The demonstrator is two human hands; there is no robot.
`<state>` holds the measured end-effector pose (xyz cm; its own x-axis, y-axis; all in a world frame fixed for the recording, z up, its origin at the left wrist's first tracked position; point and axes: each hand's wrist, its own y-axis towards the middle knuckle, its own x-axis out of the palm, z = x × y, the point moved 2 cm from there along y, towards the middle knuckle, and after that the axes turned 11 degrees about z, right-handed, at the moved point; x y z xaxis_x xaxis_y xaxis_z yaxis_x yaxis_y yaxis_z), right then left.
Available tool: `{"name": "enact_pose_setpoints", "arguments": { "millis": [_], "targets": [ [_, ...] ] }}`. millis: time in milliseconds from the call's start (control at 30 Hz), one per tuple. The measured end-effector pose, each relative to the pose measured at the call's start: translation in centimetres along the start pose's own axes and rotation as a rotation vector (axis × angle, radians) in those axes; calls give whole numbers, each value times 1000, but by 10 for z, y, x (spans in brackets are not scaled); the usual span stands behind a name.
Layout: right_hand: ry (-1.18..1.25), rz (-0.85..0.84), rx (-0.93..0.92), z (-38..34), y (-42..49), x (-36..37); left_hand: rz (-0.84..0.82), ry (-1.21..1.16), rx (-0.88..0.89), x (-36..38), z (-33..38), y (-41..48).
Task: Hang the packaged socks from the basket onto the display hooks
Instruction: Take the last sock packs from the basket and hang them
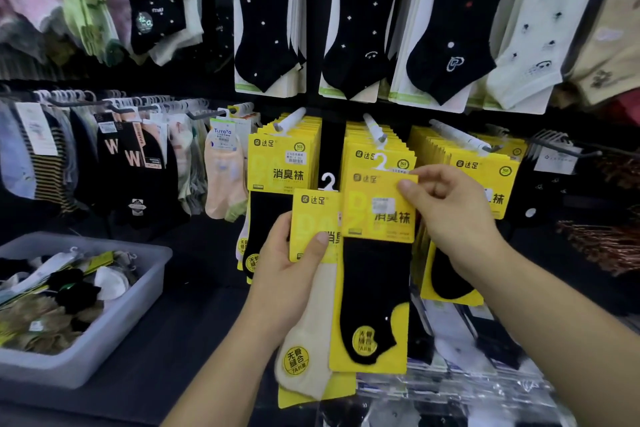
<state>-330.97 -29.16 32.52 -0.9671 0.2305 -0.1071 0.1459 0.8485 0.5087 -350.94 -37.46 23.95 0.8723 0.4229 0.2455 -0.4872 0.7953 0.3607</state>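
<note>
My left hand (289,260) grips a yellow-carded pack of beige socks (308,350) by its header, thumb across the front. My right hand (446,211) pinches the top right corner of a yellow-carded pack of black socks (374,288), which overlaps the beige pack. The black pack's white hanger (381,161) sits just below the middle display hook (375,130); whether it touches the hook is unclear. More yellow packs hang on the left hook (289,121) and the right hook (464,140). The grey basket (138,302) at lower left holds several loose sock packs.
Black dotted socks on green-edged cards (270,28) hang in the row above. Racks of mixed socks (131,156) fill the left side. Clear-wrapped packs (467,340) lie on the counter at lower right. A dark counter (194,322) runs under my arms.
</note>
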Motion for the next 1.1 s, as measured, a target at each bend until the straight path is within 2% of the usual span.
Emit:
{"name": "enact_pose_setpoints", "arguments": {
  "millis": [100, 300, 567, 733, 1000, 1100],
  "targets": [
    [61, 84, -1, 1, 9, -6, 9, 39, -2, 0, -3, 1],
    [104, 150, 15, 2, 20, -2, 55, 121, 14, -6, -3, 3],
    [26, 171, -91, 3, 28, 14, 45, 137, 12, -12, -2, 3],
    [-40, 229, -56, 14, 26, 14, 33, 110, 14, -10, -1, 2],
    [-111, 190, -63, 19, 6, 4, -4, 54, -28, 2, -4, -3],
    [-77, 18, 13, 18, -13, -2, -36, 36, -30, 13, -5, -7]
  ]
}}
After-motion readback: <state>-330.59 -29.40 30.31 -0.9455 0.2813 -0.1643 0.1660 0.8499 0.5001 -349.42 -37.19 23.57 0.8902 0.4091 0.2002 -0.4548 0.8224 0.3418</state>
